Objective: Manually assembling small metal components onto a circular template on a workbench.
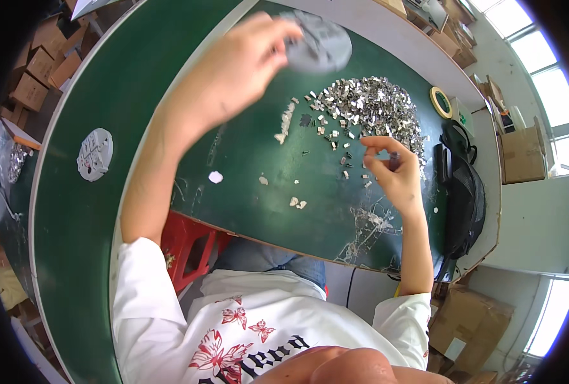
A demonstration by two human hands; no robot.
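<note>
My left hand [236, 67] is raised over the green worktable [259, 211] and grips the edge of a round grey plastic disc [323, 43], which is blurred. My right hand [390, 169] hovers just below a heap of small shiny metal clips [374, 109], its thumb and fingers pinched together on what looks like one small clip. Loose clips lie scattered on the table between the heap and my right hand.
A second round grey disc [95, 153] lies on the green conveyor strip at the left. A black bag [462, 192] and a roll of tape [440, 101] sit at the table's right end. Cardboard boxes [41, 70] stand beyond the belt. A red stool [188, 249] is under the table.
</note>
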